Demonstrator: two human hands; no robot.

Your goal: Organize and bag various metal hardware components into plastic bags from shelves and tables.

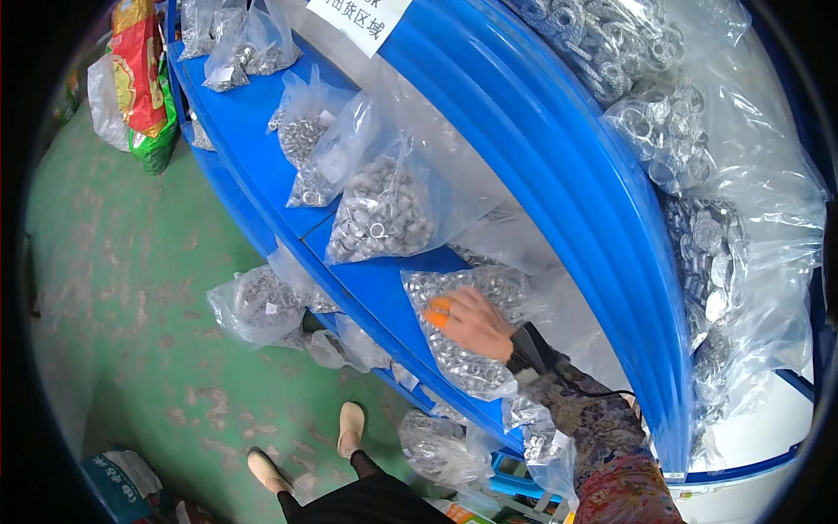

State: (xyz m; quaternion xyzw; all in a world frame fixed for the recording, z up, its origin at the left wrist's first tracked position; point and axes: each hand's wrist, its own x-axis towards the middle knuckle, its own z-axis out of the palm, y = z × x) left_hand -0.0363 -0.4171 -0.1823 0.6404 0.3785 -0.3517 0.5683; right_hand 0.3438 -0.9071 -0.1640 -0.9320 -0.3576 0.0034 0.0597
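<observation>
While the R grip (471, 325) lay on the bag (478, 374) of metal pcs (449, 352) on the blue shelf (375, 284), I couldn't tell if it grasped anything; bag looked heavy, limp, slippery, prob. best bunched up top w/ support beneath. Second bag (384, 211) sat beyond.
</observation>
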